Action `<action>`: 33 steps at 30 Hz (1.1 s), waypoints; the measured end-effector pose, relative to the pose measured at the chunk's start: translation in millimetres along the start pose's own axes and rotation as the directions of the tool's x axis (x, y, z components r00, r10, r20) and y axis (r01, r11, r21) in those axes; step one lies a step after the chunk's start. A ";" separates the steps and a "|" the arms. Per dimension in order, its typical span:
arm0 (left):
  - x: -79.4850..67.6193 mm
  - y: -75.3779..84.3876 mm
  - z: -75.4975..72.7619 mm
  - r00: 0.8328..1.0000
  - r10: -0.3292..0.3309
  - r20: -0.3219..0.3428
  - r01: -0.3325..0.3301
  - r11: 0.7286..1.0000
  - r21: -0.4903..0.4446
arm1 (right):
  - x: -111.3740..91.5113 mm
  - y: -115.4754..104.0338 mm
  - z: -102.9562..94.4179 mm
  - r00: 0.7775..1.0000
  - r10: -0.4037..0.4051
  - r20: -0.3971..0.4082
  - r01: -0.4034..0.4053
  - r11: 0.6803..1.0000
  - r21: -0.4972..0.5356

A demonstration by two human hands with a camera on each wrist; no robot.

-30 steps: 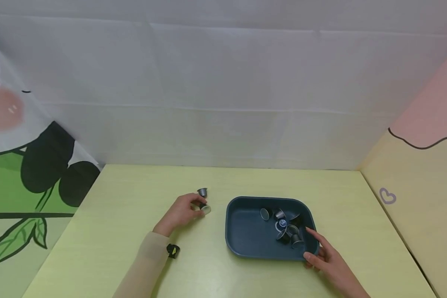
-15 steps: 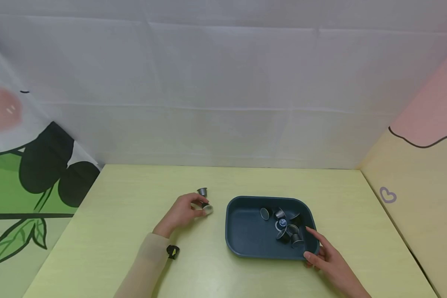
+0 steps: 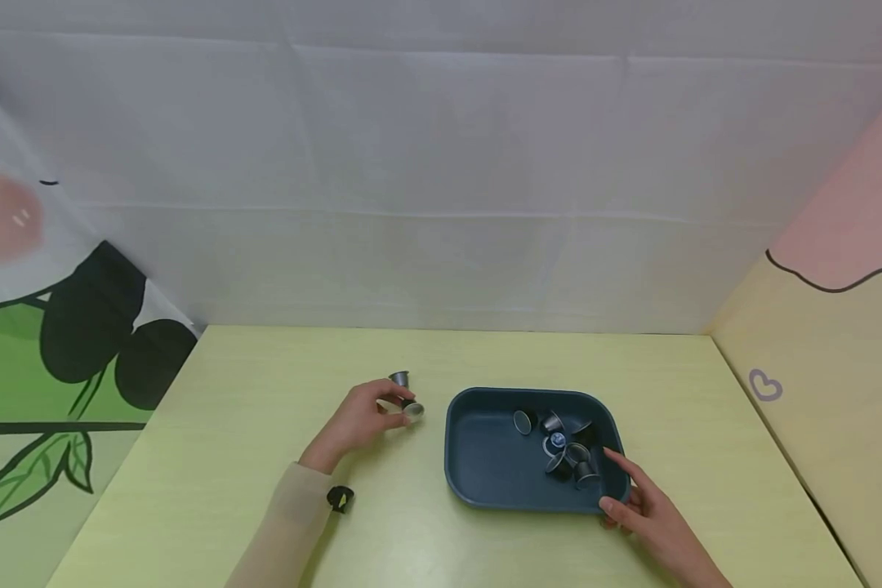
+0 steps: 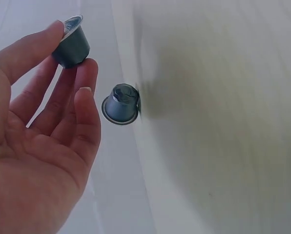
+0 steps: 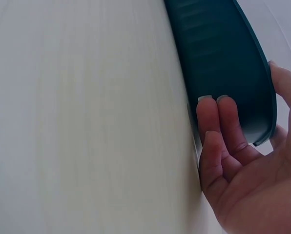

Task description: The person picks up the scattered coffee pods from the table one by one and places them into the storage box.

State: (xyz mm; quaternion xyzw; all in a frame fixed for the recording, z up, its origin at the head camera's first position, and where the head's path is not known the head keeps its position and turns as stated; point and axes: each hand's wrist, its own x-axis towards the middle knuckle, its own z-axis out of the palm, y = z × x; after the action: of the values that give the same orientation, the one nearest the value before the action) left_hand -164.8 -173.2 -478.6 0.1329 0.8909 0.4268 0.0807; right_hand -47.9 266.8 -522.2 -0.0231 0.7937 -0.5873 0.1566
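Note:
My left hand [image 3: 367, 418] pinches a coffee capsule [image 4: 73, 48] between thumb and fingers, its pale lid facing toward me in the head view. Just beyond the fingertips a second coffee capsule [image 3: 400, 379] stands on the table, rim upward in the head view. To the right lies a dark blue tray [image 3: 485, 482], with several coffee capsules [image 3: 576, 453] heaped in its right half. My right hand [image 3: 650, 514] grips the tray's near right corner. In the right wrist view, bent fingers [image 5: 227, 117] press on its outer wall while the thumb reaches the rim.
The pale yellow table [image 3: 382, 539] meets a white sheet [image 3: 441, 269] at the back. Printed panels stand at both sides, the right one bearing a heart drawing [image 3: 765, 386]. A dark strap with a small device [image 3: 340, 498] sits at the left wrist.
The capsule in my left hand has shifted slightly to the right, with the fingertips. My right hand, the tray and the capsules in it stay where they were.

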 end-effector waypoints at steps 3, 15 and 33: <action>-1.2 2.2 -0.2 1.000 0.018 0.000 -0.018 1.000 -0.009 | -0.3 0.0 0.0 1.000 0.022 0.001 -0.022 1.000 -0.001; -4.9 19.5 -1.3 0.995 0.095 -0.008 -0.096 0.995 -0.030 | 0.1 -2.4 0.6 0.998 0.065 0.006 -0.065 0.998 -0.003; -0.6 39.9 10.0 0.985 0.166 0.044 -0.165 0.986 -0.013 | 0.1 -2.6 -0.3 0.998 0.063 0.014 -0.063 0.998 0.019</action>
State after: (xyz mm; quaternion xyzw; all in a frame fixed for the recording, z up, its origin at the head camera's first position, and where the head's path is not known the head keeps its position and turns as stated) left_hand -155.0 -142.1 -453.6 0.2155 0.8727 0.4333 0.0654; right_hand -48.4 266.2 -519.7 -0.0004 0.7873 -0.5896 0.1804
